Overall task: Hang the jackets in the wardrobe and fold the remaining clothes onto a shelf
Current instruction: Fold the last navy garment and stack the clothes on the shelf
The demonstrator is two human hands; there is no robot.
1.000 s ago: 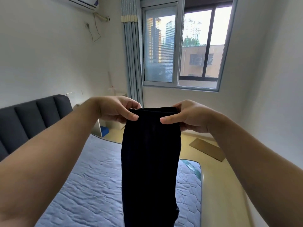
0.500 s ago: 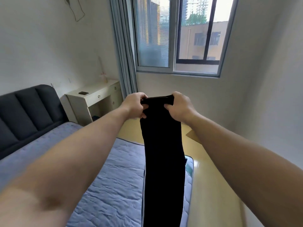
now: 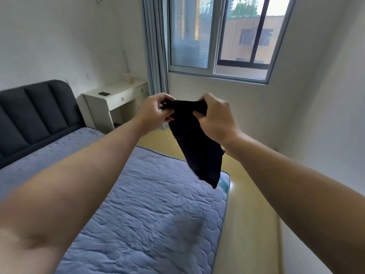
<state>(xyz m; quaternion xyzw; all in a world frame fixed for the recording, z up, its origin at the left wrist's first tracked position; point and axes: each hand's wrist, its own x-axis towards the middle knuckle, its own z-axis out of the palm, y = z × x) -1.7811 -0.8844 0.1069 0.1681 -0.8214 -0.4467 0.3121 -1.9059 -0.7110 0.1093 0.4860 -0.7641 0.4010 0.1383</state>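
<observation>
The black garment [image 3: 197,147] hung in the air above the far right corner of the bed [image 3: 138,214]. The left hand [image 3: 153,113] and right hand [image 3: 215,119] held its top edge, fingers [image 3: 198,115] clamped on the cloth. It looked light, thin and limp, so it was probably best held by the top corners.

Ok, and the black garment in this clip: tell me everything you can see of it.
The black garment is a plain, dark, soft-looking cloth, apparently folded into a narrow strip. The left hand and right hand grip its top edge close together, in the air near the corner of the blue quilted mattress. It hangs slanted toward the right, tapering to a point, seemingly touching nothing else.
</observation>
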